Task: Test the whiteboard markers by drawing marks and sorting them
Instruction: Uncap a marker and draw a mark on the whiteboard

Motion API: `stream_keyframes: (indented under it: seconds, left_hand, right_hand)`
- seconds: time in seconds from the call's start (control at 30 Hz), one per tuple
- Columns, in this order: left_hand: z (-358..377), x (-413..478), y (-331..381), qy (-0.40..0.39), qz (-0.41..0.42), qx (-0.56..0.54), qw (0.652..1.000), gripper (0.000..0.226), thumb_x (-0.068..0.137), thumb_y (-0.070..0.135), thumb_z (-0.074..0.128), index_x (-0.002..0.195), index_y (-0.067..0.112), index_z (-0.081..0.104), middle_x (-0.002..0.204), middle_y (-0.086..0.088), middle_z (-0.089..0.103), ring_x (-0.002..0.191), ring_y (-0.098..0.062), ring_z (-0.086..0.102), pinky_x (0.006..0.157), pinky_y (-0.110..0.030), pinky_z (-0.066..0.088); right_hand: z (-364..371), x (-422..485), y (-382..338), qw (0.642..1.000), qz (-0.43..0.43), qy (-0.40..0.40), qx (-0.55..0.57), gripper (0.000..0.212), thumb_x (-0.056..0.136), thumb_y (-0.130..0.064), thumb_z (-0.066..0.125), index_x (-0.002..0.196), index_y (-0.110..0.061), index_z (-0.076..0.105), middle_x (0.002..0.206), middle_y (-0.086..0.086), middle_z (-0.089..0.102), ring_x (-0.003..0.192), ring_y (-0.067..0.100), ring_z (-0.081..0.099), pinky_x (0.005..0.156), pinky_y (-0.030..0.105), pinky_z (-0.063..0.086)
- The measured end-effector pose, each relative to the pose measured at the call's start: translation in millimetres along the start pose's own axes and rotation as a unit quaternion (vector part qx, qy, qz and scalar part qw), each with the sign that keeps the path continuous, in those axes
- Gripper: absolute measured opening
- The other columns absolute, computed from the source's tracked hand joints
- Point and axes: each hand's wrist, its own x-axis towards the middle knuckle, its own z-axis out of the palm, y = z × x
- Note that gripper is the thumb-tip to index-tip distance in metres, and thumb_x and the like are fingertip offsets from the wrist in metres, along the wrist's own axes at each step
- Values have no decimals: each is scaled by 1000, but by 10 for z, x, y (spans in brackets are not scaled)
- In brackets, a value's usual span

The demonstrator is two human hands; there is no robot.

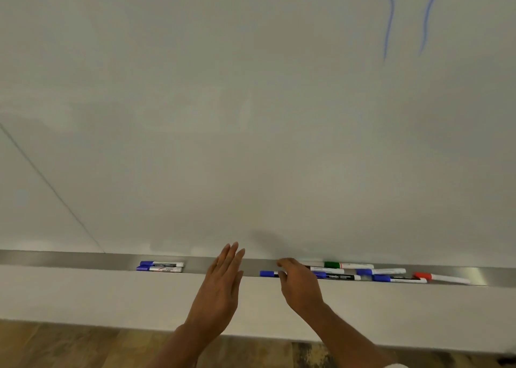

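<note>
Falls at the picking-up step, ahead of a fresh test stroke. Shows the right hand (298, 283) down in the long brushed-metal tray (69, 257) beneath the white wall-mounted whiteboard (251, 116), fingers curved downward and thumb tucked low, arched over the white-barrelled blue-capped marker (267, 273) lying flat at the left end of the loose right-hand pile. Cannot tell whether gripped or merely covered, with the contact hidden behind the knuckles. Shows the left hand (220, 286) flat and empty, fingers straight and close together, pointing up at the board just left of that marker. Places the rest of the pile further right in the same tray: a green-capped white marker (346, 265), a black-labelled blue-capped marker (335, 277), a second blue-capped white marker (380, 271), a third blue-capped marker (398, 279) just in front of it, and a red-capped white marker (438, 277) at the far end. Places a tidy pair of blue-capped markers (160, 266) well apart to the left, probably the sorted group. Bears two wavy blue lines (389, 18) high on the board at the right, likely test marks. Calls next for closing thumb and fingers round the barrel, lifting clear of the tray lip without dragging neighbours, then uncapping with the free left hand before drawing.
</note>
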Motion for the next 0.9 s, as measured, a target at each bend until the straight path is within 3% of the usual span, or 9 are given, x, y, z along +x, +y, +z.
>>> stream_keyframes:
  seconds: [0.17, 0.3, 0.4, 0.57, 0.63, 0.73, 0.8, 0.9]
  left_hand:
    - [126, 174, -170, 13, 43, -23, 999, 54, 107, 41, 22, 154, 52, -2, 162, 30, -4, 152, 2, -1, 121, -16, -3]
    - [226, 244, -337, 10, 42, -43, 998, 51, 107, 39, 25, 157, 39, 16, 163, 27, 4, 153, -2, 5, 122, -21, 3]
    - [312, 286, -435, 21, 34, -36, 999, 50, 107, 39, 28, 156, 28, 29, 163, 29, 5, 152, 0, 6, 120, -15, -1]
    - [326, 354, -542, 36, 14, -64, 997, 48, 106, 44, 26, 153, 33, 32, 160, 33, 11, 150, 5, 8, 118, -10, 3]
    - [260, 401, -506, 43, -11, -87, 995, 44, 106, 44, 28, 149, 38, 34, 157, 34, 19, 148, 8, 14, 118, -13, 15]
    - [43, 543, -343, 23, -111, -165, 980, 39, 102, 46, 39, 141, 50, 35, 144, 35, 35, 137, 5, 35, 113, -20, 30]
    - [-144, 659, -207, 40, -166, -259, 951, 43, 97, 45, 49, 140, 45, 45, 136, 34, 47, 129, 4, 47, 108, -17, 34]
    - [-477, 846, 42, 87, -191, -366, 907, 41, 93, 42, 56, 133, 34, 58, 126, 23, 64, 114, 9, 60, 100, -12, 45]
  right_hand:
    - [241, 273, 51, 998, 22, -36, -49, 29, 99, -15, 51, 125, -20, 62, 119, -1, 69, 100, 18, 67, 88, 27, 52]
    - [393, 369, 85, 992, 37, -72, -97, 26, 98, -14, 50, 119, -22, 64, 115, 0, 70, 100, 20, 66, 87, 30, 52]
    - [475, 435, 132, 991, 32, -70, -112, 21, 98, -15, 51, 112, -24, 64, 111, -1, 70, 97, 20, 66, 84, 28, 50]
    - [584, 531, 146, 989, -14, -72, -125, 26, 97, -14, 56, 120, -24, 63, 119, -2, 67, 107, 18, 63, 93, 27, 49]
    - [612, 525, 123, 993, -33, -29, -112, 28, 89, -12, 67, 114, -24, 68, 112, -4, 71, 102, 17, 67, 88, 27, 54]
    - [586, 525, -25, 991, -93, 76, -54, 35, 70, -12, 86, 100, -24, 73, 93, -7, 74, 84, 11, 69, 74, 22, 58]
    - [439, 517, -264, 982, -124, 141, -2, 25, 81, -15, 76, 104, -22, 72, 97, -6, 73, 88, 9, 66, 81, 17, 52]
    - [83, 515, -654, 969, -95, 201, 109, 24, 91, -16, 68, 113, -26, 68, 107, -13, 67, 100, -1, 56, 91, 9, 43]
